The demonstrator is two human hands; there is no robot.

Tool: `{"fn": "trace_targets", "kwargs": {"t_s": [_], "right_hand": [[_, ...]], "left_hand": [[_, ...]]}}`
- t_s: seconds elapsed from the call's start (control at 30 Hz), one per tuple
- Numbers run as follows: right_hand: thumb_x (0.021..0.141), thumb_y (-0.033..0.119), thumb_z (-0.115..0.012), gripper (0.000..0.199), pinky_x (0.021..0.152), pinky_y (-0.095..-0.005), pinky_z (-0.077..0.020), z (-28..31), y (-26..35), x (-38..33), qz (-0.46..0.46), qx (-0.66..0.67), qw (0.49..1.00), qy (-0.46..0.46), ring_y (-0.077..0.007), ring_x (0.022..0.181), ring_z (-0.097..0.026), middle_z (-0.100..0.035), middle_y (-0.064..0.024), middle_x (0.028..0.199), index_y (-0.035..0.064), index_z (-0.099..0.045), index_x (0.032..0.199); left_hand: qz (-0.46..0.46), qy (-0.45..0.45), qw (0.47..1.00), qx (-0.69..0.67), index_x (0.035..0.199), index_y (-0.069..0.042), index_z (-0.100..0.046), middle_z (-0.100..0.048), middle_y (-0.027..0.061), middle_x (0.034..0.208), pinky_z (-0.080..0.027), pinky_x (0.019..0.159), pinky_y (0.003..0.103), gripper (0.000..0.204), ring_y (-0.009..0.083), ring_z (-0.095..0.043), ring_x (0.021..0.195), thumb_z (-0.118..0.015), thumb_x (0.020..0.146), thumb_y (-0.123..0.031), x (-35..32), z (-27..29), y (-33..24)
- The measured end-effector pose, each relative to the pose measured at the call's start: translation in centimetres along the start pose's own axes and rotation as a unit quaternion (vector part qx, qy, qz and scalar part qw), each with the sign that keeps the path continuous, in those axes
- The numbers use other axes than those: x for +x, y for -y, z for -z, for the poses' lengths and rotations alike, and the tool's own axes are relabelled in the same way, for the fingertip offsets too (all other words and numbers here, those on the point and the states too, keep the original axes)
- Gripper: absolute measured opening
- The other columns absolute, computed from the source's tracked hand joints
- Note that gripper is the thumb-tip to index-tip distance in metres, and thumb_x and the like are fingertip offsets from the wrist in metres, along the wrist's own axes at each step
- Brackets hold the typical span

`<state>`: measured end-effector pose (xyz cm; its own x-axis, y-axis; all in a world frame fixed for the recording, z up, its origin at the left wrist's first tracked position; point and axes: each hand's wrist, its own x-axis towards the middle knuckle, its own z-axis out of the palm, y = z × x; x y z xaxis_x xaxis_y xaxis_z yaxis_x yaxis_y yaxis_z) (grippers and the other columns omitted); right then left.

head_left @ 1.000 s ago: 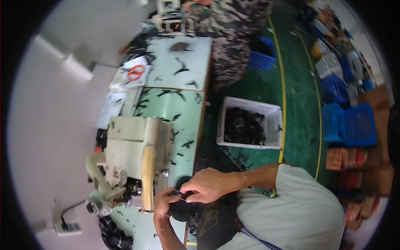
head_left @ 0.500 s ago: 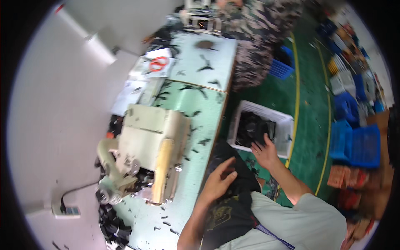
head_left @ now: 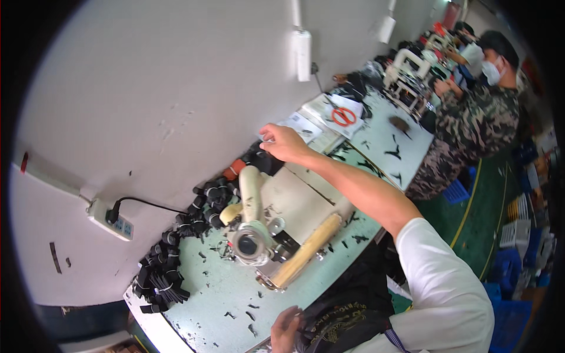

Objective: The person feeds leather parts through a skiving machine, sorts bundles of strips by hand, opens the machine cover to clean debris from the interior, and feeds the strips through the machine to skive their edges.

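My right arm [head_left: 365, 188] stretches across the cream bench machine [head_left: 300, 197]. My right hand [head_left: 285, 143] is over the dark bundles by the wall, its fingers partly bent and apart, with nothing visible in them. Just below it are dark pieces [head_left: 259, 159] and a small orange-red item [head_left: 234, 169]. Low in the view, my left hand [head_left: 286, 328] is near the table's front edge and my black apron [head_left: 347, 312], its fingers loosely bent and holding nothing I can see. A pale wooden strip [head_left: 309, 250] runs along the machine's near side.
Black bundles [head_left: 162, 276] line the table's wall edge. Dark scraps [head_left: 250, 315] litter the pale green top. Orange-handled scissors [head_left: 343, 116] lie on papers beyond the machine. A power strip [head_left: 112, 219] is on the wall. A person in camouflage [head_left: 477, 117] works farther along.
My right hand has left the white bin of black pieces and swung over the machine toward the wall. My left hand is lower. The view has turned left, bringing more wall into sight.
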<state>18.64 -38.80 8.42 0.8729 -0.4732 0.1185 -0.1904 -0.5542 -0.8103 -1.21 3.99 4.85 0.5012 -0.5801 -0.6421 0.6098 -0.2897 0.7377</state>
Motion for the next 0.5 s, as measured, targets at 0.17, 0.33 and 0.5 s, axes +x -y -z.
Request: {"fn": "trace_targets", "kwargs": {"t_s": [0.17, 0.33, 0.5], "right_hand": [[0.077, 0.018, -0.060, 0.039, 0.091, -0.0453, -0.0480, -5.7, -3.3, 5.4, -0.093, -0.304, 0.944, 0.092, -0.0338, 0.114, -0.055, -0.064, -0.0189, 0.114, 0.0042, -0.057, 0.114], [0.076, 0.014, -0.060, 0.036, 0.089, -0.0465, -0.0475, -7.7, -2.4, 5.9, -0.092, -0.334, 0.931, 0.114, -0.0342, 0.106, -0.060, -0.064, -0.0196, 0.112, 0.0054, -0.059, 0.111], [0.083, 0.009, -0.055, 0.024, 0.075, -0.0455, -0.0503, -2.5, -0.5, 4.9, 0.058, -0.187, 0.966, -0.171, -0.0366, 0.084, -0.062, -0.060, -0.0153, 0.092, 0.0068, -0.061, 0.106]], "left_hand": [[0.014, -0.121, 0.985, -0.123, 0.131, -0.001, -0.052, -0.060, 0.0115, 0.123, -0.048, 0.086, 0.031, 0.040, 0.0195, -0.060, 0.098, -0.058, 0.095, -0.016, -2.9, -0.1, 0.3], [-0.034, -0.155, 0.986, -0.053, 0.130, -0.001, -0.052, -0.060, 0.0127, 0.123, -0.047, 0.089, 0.032, 0.040, 0.0211, -0.059, 0.101, -0.058, 0.095, -0.018, -3.5, -0.4, -0.7], [-0.038, -0.095, 0.995, -0.012, 0.129, 0.000, -0.052, -0.059, 0.0170, 0.121, -0.048, 0.089, 0.034, 0.044, 0.0248, -0.058, 0.106, -0.062, 0.090, -0.016, -0.9, -1.2, -2.0]]}}
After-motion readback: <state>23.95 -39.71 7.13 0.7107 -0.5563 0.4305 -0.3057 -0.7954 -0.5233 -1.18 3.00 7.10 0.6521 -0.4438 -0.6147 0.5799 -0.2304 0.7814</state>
